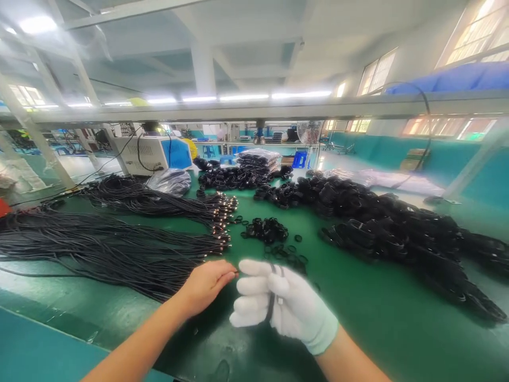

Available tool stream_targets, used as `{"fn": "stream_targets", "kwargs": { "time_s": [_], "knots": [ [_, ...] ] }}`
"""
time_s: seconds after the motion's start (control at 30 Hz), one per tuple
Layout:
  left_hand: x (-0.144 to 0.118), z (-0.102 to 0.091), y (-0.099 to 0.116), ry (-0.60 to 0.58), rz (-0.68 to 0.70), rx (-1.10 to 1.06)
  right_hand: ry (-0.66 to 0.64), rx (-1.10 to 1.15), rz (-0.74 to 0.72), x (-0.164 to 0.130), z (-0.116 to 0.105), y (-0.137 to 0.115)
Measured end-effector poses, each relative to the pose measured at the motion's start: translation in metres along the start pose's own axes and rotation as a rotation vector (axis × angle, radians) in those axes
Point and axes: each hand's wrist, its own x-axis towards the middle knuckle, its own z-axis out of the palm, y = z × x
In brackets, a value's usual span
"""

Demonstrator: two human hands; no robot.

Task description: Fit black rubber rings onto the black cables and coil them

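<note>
Above green table (358,318), right hand in white cotton glove (284,305) grips folded thin black cable (272,305); bare left hand (207,286) pinches its end at fingertips. Risk: smooth glove lets cable slip; loose small black rubber rings (265,231) nearby could snag.

- Your two hands sit at 6 o'clock on the table (358,318): left hand (207,286) touching right hand (282,307), cable (272,302) in the right.
- Loose rings (266,231) just beyond them, 12 o'clock.
- Straight cable bundles (99,244) at 9–10 o'clock, ends toward the rings.
- Coiled cable heap (397,223) at 2–3 o'clock.
- Bagged coils (256,159) far at 12, machine box (151,155) at 11, behind the bundles.
</note>
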Motion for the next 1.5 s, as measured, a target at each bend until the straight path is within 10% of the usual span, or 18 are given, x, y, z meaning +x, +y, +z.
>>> {"fn": "stream_targets", "kwargs": {
  "time_s": [0.33, 0.5, 0.7, 0.87, 1.13, 1.5],
  "knots": [
    [-0.035, 0.027, 0.069, 0.031, 0.023, 0.400, 0.242, -0.122, -0.133, 0.004, -0.001, -0.012],
    [-0.030, 0.005, 0.074, 0.217, 0.185, 0.387, 0.278, -0.207, -0.007, 0.002, -0.009, 0.002],
    [-0.004, -0.045, 0.052, -0.007, 0.202, -0.072, -0.092, -0.066, 0.254, -0.002, -0.009, 0.022],
    [0.009, -0.024, 0.030, -0.125, 0.109, -0.537, -0.107, 0.097, 0.255, 0.002, -0.004, 0.027],
    [0.001, 0.005, -0.004, 0.057, -0.019, 0.258, 0.104, 0.037, -0.050, 0.005, -0.002, 0.001],
    [-0.026, 0.014, 0.071, 0.015, 0.016, 0.354, 0.257, -0.100, -0.180, 0.008, -0.005, -0.008]
  ]
}}
